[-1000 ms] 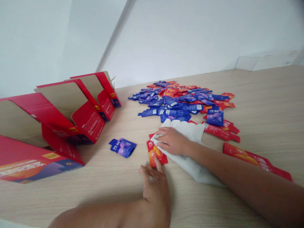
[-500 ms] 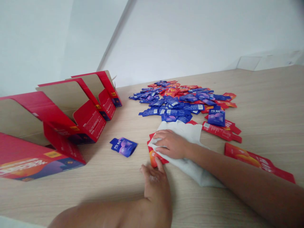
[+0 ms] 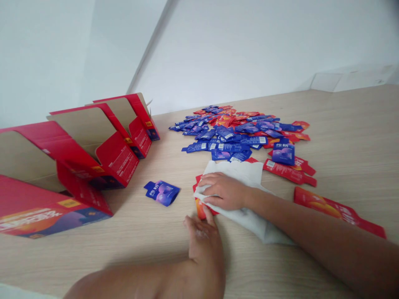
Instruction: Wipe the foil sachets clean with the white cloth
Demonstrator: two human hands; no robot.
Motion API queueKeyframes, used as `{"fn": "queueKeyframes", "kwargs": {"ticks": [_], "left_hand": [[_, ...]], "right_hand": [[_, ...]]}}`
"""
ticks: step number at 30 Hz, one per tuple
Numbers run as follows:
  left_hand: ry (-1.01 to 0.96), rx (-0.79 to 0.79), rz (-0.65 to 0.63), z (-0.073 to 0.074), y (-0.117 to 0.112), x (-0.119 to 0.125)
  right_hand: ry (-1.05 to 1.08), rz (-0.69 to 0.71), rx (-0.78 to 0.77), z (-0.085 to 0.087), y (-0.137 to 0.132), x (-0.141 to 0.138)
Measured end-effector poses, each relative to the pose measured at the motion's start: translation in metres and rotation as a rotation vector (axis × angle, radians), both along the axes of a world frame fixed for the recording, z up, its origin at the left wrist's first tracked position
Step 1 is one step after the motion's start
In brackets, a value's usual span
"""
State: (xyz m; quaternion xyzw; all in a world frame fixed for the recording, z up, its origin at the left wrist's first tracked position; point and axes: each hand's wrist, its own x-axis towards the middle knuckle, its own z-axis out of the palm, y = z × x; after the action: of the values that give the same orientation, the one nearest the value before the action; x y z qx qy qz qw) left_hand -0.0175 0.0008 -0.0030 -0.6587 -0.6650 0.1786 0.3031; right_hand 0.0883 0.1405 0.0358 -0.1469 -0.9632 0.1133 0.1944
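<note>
The red packet [image 3: 200, 209] was partly covered on the table [image 3: 149, 236], its long axis directed away from the left hand [image 3: 203, 237], by whose extended, unclenched fingers its near end was touched. Over it, white cloth [image 3: 249, 172] was covered by the right hand [image 3: 226, 191]; whether gripped could not be told.

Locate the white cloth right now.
In the head view, the white cloth lies just right of centre, under the right hand and partly over a red pouch.
</note>
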Motion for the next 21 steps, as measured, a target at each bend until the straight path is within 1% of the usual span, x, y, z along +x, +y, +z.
{"fn": "queueKeyframes", "kwargs": {"ticks": [2, 5, 9, 17, 21], "left_hand": [[-0.003, -0.002, 0.004, 0.000, 0.000, 0.000], [0.024, 0.010, 0.027, -0.001, 0.000, 0.001], [0.012, -0.009, -0.004, -0.002, 0.000, -0.002], [0.027, 0.011, -0.018, 0.003, 0.000, -0.002], [0.001, -0.003, -0.022, 0.004, -0.001, -0.003]], "right_hand": [[-0.005, -0.007, -0.002, 0.000, 0.000, 0.000], [-0.009, -0.078, -0.012, -0.002, 0.003, 0.000], [0.005, -0.156, -0.040, -0.003, 0.008, 0.002], [-0.011, -0.182, -0.048, -0.002, 0.009, 0.003], [-0.009, -0.229, -0.048, -0.003, 0.010, 0.003]]}}
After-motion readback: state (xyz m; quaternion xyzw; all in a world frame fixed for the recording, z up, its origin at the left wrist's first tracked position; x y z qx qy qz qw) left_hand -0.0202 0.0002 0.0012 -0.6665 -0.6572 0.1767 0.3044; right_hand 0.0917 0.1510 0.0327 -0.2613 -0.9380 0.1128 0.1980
